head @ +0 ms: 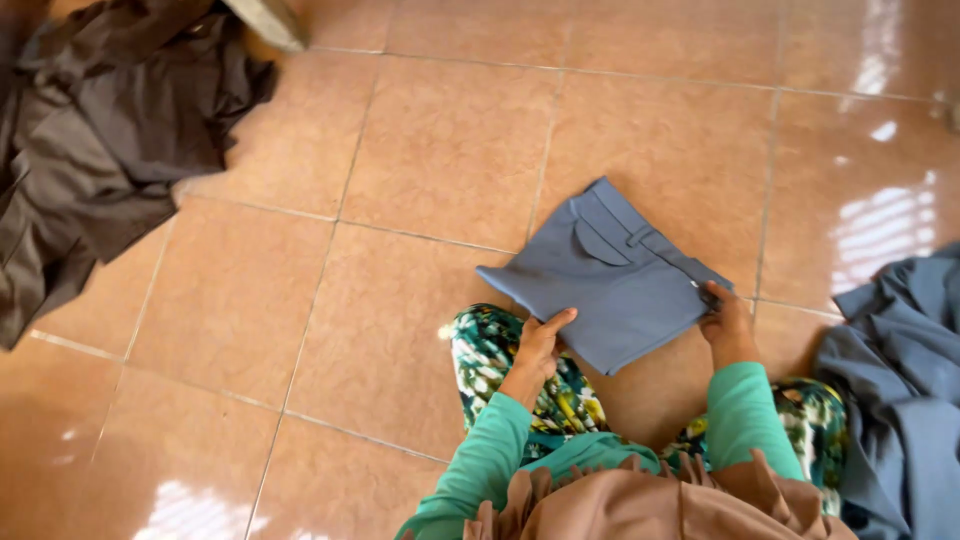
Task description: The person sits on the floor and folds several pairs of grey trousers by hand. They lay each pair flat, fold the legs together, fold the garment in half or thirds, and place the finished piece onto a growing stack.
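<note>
A folded pair of grey-blue trousers lies on the tiled floor in front of my knees, pocket flap and belt loop facing up. My left hand grips its near left edge, thumb on top. At the near right corner my right hand holds the waistband end. Both arms are in green sleeves, and my legs in patterned green fabric are partly under the trousers.
A heap of dark brown cloth lies at the far left. A pile of grey-blue cloth sits at the right edge. A pale object's corner shows at the top. Bright window glare marks the floor at right.
</note>
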